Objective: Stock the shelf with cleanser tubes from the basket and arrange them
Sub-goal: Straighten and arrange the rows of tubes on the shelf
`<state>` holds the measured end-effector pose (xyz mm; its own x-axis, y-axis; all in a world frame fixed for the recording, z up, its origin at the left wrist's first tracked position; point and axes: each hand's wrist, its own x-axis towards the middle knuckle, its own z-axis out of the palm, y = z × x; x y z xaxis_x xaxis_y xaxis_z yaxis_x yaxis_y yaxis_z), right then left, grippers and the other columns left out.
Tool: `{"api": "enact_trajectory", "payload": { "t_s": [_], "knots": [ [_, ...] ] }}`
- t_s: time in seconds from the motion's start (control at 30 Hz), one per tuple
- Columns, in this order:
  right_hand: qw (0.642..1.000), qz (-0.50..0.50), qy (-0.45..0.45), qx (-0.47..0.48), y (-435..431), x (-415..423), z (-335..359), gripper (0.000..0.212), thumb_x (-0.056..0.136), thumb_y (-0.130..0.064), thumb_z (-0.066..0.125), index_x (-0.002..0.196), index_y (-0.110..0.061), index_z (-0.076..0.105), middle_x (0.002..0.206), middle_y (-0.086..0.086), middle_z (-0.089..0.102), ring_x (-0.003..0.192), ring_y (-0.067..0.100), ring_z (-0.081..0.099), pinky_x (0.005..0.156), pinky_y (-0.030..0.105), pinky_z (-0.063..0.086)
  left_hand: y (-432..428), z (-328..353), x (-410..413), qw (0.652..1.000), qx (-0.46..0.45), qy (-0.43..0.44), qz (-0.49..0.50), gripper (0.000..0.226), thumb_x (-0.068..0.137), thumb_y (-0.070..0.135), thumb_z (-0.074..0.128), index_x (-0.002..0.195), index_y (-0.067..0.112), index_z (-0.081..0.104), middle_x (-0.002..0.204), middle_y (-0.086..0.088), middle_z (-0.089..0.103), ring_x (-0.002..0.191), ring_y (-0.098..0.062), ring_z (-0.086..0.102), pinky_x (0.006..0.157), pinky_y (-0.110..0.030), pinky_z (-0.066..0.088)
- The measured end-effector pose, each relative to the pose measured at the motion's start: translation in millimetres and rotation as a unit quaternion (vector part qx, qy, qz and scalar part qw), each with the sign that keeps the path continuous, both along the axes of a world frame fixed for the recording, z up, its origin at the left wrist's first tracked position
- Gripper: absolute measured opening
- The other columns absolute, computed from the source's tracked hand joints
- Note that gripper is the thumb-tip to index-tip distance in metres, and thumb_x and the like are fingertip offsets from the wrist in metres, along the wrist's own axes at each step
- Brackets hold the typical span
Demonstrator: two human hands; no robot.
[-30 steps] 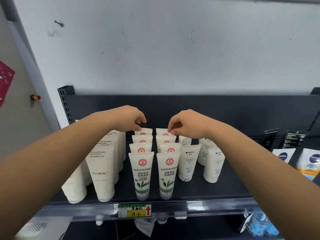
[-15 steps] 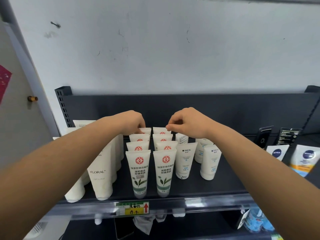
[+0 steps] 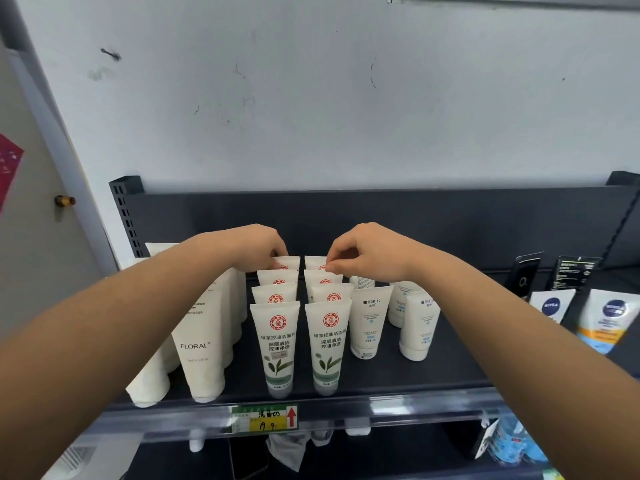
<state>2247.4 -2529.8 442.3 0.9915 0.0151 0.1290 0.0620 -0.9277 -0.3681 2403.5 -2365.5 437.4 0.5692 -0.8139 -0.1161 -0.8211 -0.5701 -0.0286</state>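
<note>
The dark shelf [image 3: 398, 372] already carries most of its stock, so the job looks close to finished, though the basket is out of view and I cannot tell whether any tubes are left in it. At the left end stand tall cream tubes marked FLORAL [image 3: 201, 344], packed close together. At the right end sit 2 blue-and-white Nivea tubes [image 3: 604, 323] with black packs behind them. Between these and the middle stand a few small white tubes with blue print [image 3: 367, 323], loosely spaced and not in neat files.

The task's own goods, the green-leaf cleanser tubes [image 3: 277, 344], stand cap down in the middle of the shelf in 2 files of 4, running front to back. The front 2 stand square and just beside each other; the rows behind overlap closely, and the right file looks a little less straight than the left.

What is left, as far as I can judge, is only the tidying at the back. The left hand [image 3: 252, 247] is curled, fingertips pinched on the flat top edge of the rearmost tube in the left file. The right hand [image 3: 363, 251] is likewise curled, thumb and forefinger nipping the top edge of the rearmost tube in the right file. Neither hand carries a loose tube.

Below the front edge hangs a yellow price tag [image 3: 265, 418] with a red arrow.
</note>
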Motion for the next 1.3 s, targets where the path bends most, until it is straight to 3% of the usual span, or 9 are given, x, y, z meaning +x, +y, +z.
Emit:
{"api": "enact_trajectory", "payload": {
  "t_s": [0.17,0.3,0.43,0.53,0.67,0.87,1.07,1.2,1.3],
  "knots": [
    [0.999,0.008,0.029,-0.022,4,0,2,0.019,0.092,-0.034,0.063,0.105,-0.024,0.072,0.098,-0.011,0.069,0.089,0.004,0.064,0.081,0.024,0.053,8,16,-6,1.0,-0.021,-0.002,-0.001,0.031,0.096,0.024,0.056,0.126,0.022,0.061,0.121,0.008,0.064,0.11,-0.012,0.057,0.09,-0.022,0.041],
    [0.998,0.006,0.051,-0.035,6,0,1,0.018,0.089,-0.037,0.067,0.101,-0.026,0.074,0.097,-0.014,0.07,0.09,0.001,0.064,0.08,0.02,0.05,22,31,-17,0.997,-0.077,-0.002,-0.01,0.014,0.093,0.031,0.059,0.104,0.028,0.068,0.1,0.015,0.066,0.095,-0.006,0.06,0.082,-0.023,0.045],
    [0.997,0.006,0.065,-0.051,9,3,-2,0.019,0.089,-0.034,0.068,0.105,-0.025,0.074,0.1,-0.013,0.071,0.091,0.001,0.064,0.082,0.02,0.049,30,29,-33,0.997,-0.052,0.048,-0.032,0.015,0.091,0.044,0.059,0.093,0.032,0.068,0.081,0.017,0.069,0.079,0.002,0.063,0.07,-0.02,0.046],
    [0.996,0.004,0.072,-0.058,11,8,-6,0.02,0.091,-0.027,0.066,0.109,-0.024,0.071,0.103,-0.01,0.07,0.094,0.006,0.065,0.085,0.024,0.051,33,22,-39,0.997,-0.023,0.063,-0.032,0.02,0.085,0.051,0.064,0.096,0.035,0.069,0.085,0.019,0.068,0.082,0.002,0.062,0.076,-0.024,0.051],
    [0.996,-0.006,0.081,-0.041,14,10,-11,0.017,0.093,-0.019,0.063,0.108,-0.02,0.071,0.101,-0.006,0.07,0.083,0.016,0.071,0.077,0.03,0.059,34,15,-38,0.998,-0.011,0.058,-0.027,0.025,0.083,0.045,0.069,0.105,0.032,0.067,0.091,0.02,0.068,0.087,0.001,0.062,0.082,-0.027,0.053],
    [0.996,0.005,0.049,-0.079,20,8,-10,0.023,0.095,-0.019,0.059,0.115,-0.016,0.07,0.109,-0.003,0.071,0.067,-0.004,0.056,0.066,0.01,0.045,32,9,-37,0.998,-0.015,0.042,-0.034,0.021,0.087,0.03,0.068,0.108,0.027,0.066,0.095,0.017,0.066,0.088,-0.001,0.061,0.071,-0.016,0.045],
    [0.994,0.021,0.031,-0.101,23,6,-11,0.024,0.096,-0.018,0.057,0.117,-0.017,0.07,0.111,-0.005,0.071,0.062,-0.01,0.049,0.065,0.007,0.038,32,7,-37,0.998,-0.021,0.048,-0.036,0.019,0.087,0.029,0.068,0.106,0.027,0.066,0.096,0.016,0.068,0.087,-0.001,0.061,0.075,-0.02,0.048],
    [0.994,0.013,0.025,-0.104,21,6,-11,0.025,0.096,-0.019,0.057,0.117,-0.017,0.07,0.111,-0.005,0.071,0.065,-0.008,0.051,0.073,0.013,0.042,33,8,-36,0.998,-0.023,0.053,-0.03,0.02,0.087,0.03,0.068,0.107,0.028,0.066,0.096,0.016,0.068,0.088,-0.001,0.061,0.083,-0.026,0.051],
    [0.994,0.003,0.02,-0.106,19,6,-12,0.025,0.096,-0.019,0.057,0.118,-0.017,0.07,0.114,-0.005,0.071,0.081,0.001,0.058,0.081,0.017,0.046,34,7,-36,0.998,-0.024,0.056,-0.029,0.021,0.088,0.03,0.068,0.108,0.027,0.066,0.098,0.015,0.068,0.09,-0.002,0.062,0.085,-0.026,0.052]
  ]
}}
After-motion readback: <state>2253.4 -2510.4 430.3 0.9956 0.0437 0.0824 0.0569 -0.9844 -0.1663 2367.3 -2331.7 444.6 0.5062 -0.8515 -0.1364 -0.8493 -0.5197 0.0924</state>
